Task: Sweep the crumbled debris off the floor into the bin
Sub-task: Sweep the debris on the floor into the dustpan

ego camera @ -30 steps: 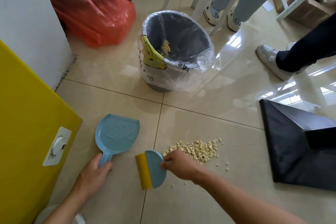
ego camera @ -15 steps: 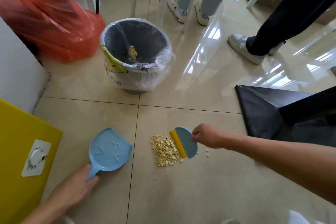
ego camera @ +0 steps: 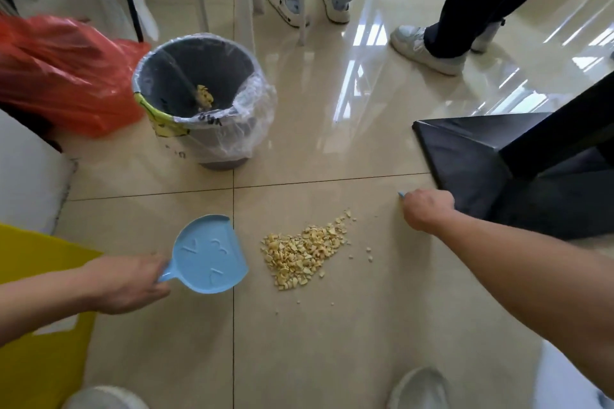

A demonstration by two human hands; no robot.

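Note:
A pile of yellow crumbled debris lies on the beige tiled floor. Left of it rests a light blue dustpan, its mouth toward the far side; my left hand grips its handle. My right hand is closed to the right of the pile, near a black base; only a blue tip of the small brush shows past the fingers. The grey bin with a clear liner stands beyond the pile, with some yellow crumbs inside.
A red plastic bag lies left of the bin. A yellow panel and white wall are at the left. The black stand base sits at the right. Two people's legs and shoes and white table legs stand behind.
My left hand has closed on the dustpan handle. My right hand with the brush has moved right, away from the pile, and the brush head is now hidden.

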